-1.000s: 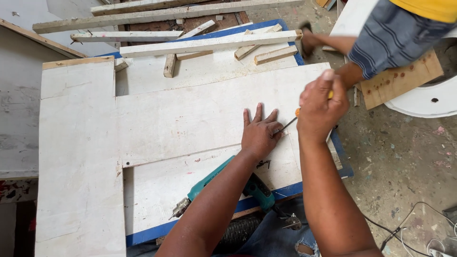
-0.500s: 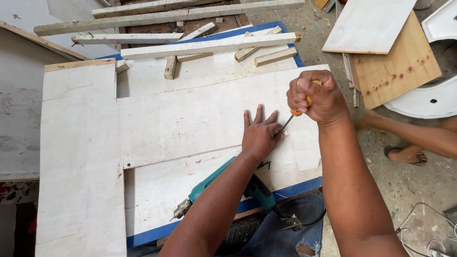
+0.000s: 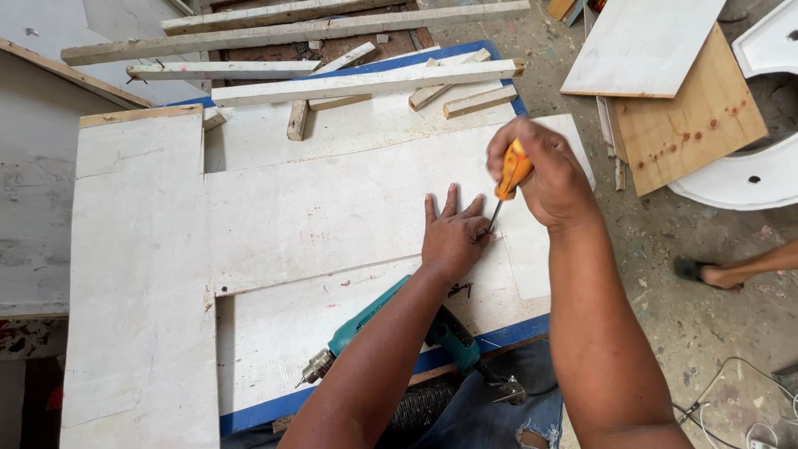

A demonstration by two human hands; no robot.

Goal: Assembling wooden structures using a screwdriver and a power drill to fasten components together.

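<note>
**Screwdriver tip meets the board beside our flat left hand**

Our right hand is closed in a fist around the orange handle of a screwdriver, gripping it fully. The tool's long axis runs steeply down and slightly toward our left, so its thin shaft meets the white board just beside the fingertips of our left hand. That left hand lies open and flat, fingers spread, pressing the board onto the surface and holding nothing. The tip is touching or almost touching the left index finger; we cannot tell which. The right hand sits above and to the right of the tip, the left hand directly at it. A teal power drill lies on the board under our left forearm, its chuck pointing toward our left. Loose wooden strips lie across the far side of the surface.
</note>
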